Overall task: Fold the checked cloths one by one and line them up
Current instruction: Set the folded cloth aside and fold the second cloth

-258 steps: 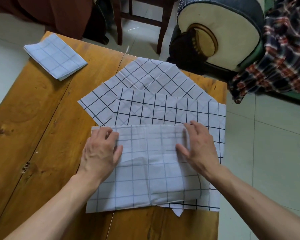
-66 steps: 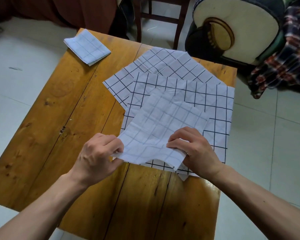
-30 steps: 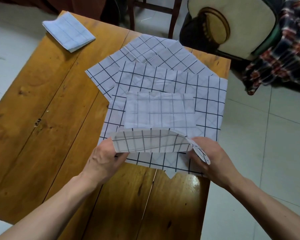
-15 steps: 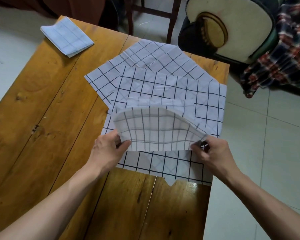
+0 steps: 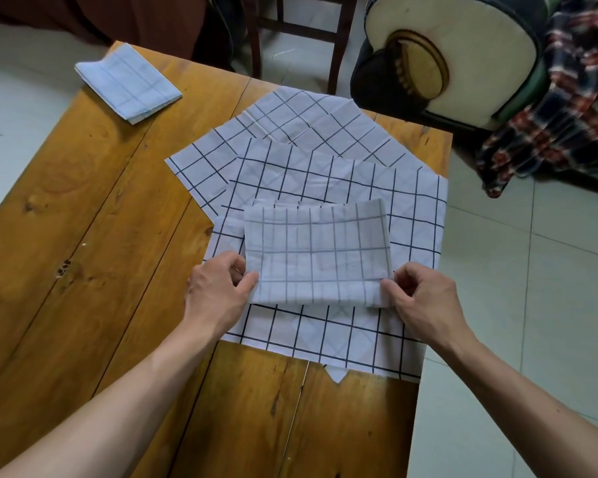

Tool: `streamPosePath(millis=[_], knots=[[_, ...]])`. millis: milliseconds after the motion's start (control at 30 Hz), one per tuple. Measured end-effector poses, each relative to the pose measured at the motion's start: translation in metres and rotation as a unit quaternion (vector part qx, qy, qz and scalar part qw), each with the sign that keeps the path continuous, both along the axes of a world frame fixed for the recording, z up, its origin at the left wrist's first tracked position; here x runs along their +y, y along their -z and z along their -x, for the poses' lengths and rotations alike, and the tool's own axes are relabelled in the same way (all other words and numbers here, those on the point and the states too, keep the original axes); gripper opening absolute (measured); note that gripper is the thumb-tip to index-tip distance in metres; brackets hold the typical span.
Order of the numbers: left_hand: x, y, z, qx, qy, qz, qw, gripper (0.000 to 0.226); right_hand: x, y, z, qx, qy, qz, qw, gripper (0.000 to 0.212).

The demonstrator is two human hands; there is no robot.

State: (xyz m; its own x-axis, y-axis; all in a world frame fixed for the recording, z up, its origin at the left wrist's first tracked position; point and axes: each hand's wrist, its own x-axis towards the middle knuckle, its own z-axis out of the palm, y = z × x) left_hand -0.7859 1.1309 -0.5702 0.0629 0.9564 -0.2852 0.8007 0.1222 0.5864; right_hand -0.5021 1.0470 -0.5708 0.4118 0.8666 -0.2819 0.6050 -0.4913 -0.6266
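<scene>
Checked cloth (image 5: pixel 316 253), folded into a small rectangle with pale grey lines, lies on top of the spread cloths near the right side of the bench (image 5: pixel 94 236). The left hand (image 5: pixel 218 294) pinches its near left corner, thumb on top and fingers curled under the edge. The right hand (image 5: pixel 422 298) pinches the near right corner in the same way, so each grip is closed on the folded cloth. The near edge of the cloth is lifted a little between the two hands, while the far edge lies flat.

Under it is an open cloth with dark lines (image 5: pixel 411 208), set square to the bench, its right edge hanging just past the bench's side. Beneath that one lies another open cloth (image 5: pixel 301 115), turned at an angle, with a corner pointing toward the far edge. A small white tip shows out from under the near edge of the square cloth; I cannot tell which cloth it belongs to.

At the far left corner of the bench, well apart from the pile, sits a finished folded cloth (image 5: pixel 128 84), partly over the edge.

Beyond the bench stand a wooden chair (image 5: pixel 301 25) and an armchair (image 5: pixel 463 60) with a plaid blanket (image 5: pixel 567 108) draped over it, all on a tiled floor (image 5: pixel 532 305).
</scene>
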Motion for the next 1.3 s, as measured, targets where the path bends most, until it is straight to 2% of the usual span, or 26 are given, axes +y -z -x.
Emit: streamPosePath(millis=[233, 533, 700, 933, 1000, 1067, 1133, 1200, 1300], knots=[[-0.003, -0.009, -0.005, -0.029, -0.029, 0.006, 0.999, 0.034, 0.003, -0.004, -0.002, 0.008, 0.009, 0.034, 0.999, 0.02], [-0.005, -0.007, -0.008, -0.016, -0.006, -0.02, 1.0, 0.036, 0.006, -0.007, 0.0, 0.024, 0.016, 0.049, 0.998, 0.017], [-0.005, -0.001, -0.008, 0.004, 0.02, -0.042, 0.999, 0.035, 0.008, -0.007, 0.003, 0.002, 0.029, 0.051, 0.998, 0.015], [-0.003, 0.005, -0.008, 0.048, 0.076, -0.095, 0.991, 0.026, 0.005, -0.007, 0.007, -0.094, -0.004, 0.052, 0.994, 0.019], [-0.002, 0.007, -0.008, 0.063, 0.108, -0.11, 0.986, 0.019, 0.005, -0.006, 0.007, -0.122, -0.042, 0.024, 0.991, 0.02], [-0.003, 0.011, -0.009, 0.062, 0.147, -0.129, 0.979, 0.008, 0.006, -0.005, 0.009, -0.182, -0.129, -0.021, 0.975, 0.024], [-0.003, 0.016, -0.01, 0.062, 0.178, -0.15, 0.971, 0.002, 0.009, 0.001, 0.013, -0.229, -0.219, -0.054, 0.947, 0.047], [-0.003, 0.02, -0.012, 0.071, 0.199, -0.173, 0.962, 0.004, 0.013, 0.004, 0.019, -0.218, -0.282, -0.061, 0.932, 0.055], [-0.006, 0.021, -0.015, 0.086, 0.215, -0.188, 0.955, 0.005, 0.016, 0.008, 0.026, -0.16, -0.308, -0.045, 0.937, 0.04]])
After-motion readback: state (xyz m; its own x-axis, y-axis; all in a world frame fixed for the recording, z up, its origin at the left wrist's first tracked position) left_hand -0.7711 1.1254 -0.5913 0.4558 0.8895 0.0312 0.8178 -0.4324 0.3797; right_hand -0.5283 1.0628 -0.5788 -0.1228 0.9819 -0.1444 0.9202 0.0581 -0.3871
